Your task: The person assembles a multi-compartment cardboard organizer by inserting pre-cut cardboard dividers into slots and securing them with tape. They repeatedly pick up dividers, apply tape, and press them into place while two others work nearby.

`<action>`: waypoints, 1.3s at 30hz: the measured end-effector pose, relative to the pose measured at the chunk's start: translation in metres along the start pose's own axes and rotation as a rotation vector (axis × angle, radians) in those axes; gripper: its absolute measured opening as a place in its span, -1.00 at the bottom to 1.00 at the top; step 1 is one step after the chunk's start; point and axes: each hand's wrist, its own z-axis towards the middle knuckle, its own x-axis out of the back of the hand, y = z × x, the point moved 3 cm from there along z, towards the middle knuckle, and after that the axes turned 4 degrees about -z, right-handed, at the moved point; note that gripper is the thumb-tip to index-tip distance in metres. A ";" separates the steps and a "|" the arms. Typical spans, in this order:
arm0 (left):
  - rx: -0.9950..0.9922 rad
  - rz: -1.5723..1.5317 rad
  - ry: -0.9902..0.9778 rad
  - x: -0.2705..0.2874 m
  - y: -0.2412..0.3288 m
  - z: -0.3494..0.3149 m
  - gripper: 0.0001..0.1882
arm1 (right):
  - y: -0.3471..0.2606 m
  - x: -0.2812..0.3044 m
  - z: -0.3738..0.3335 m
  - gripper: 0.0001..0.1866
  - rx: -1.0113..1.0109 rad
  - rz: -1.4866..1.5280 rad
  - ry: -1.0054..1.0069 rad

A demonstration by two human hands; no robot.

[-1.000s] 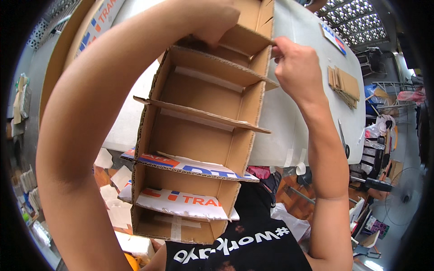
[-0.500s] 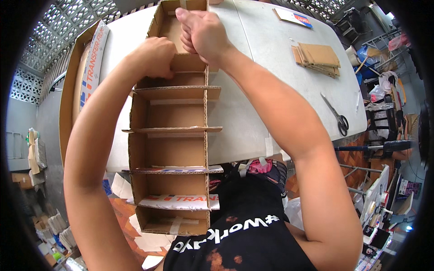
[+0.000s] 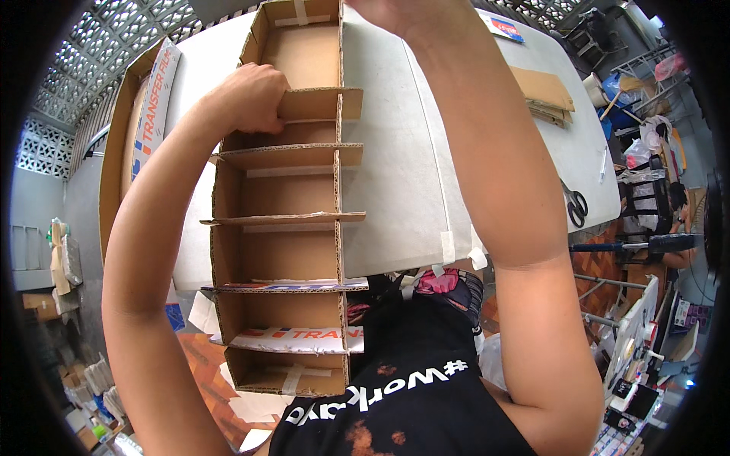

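Your left hand (image 3: pixel 247 99) fingers pinch the top divider (image 3: pixel 315 105) of the cardboard rack (image 3: pixel 277 251); five dividers below them are seated. Right hand (image 3: pixel 395 11): grip indeterminate, mostly out of frame.

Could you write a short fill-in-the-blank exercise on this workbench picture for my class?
1. The left hand grips a divider of the long ____ box.
2. The box rests partly on a ____ table.
3. Near the table's right edge lies a pair of ____.
4. The right hand is at the box's ____ end.

Missing words: cardboard; white; scissors; far
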 end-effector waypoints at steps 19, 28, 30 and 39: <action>-0.056 0.032 0.038 -0.005 -0.004 -0.007 -0.71 | 0.099 -0.040 -0.019 -0.83 -0.490 -1.611 -0.780; 0.064 -0.027 -0.174 0.012 0.002 -0.012 -0.79 | 0.128 -0.022 -0.026 -0.79 -0.505 -1.528 -0.751; 0.049 -0.035 -0.196 0.012 -0.009 -0.015 -0.83 | 0.121 -0.029 -0.031 -0.80 -0.524 -1.547 -0.693; 0.019 0.160 -0.065 0.010 -0.002 -0.022 -0.86 | 0.133 -0.037 -0.039 -0.70 -0.587 -1.708 -0.513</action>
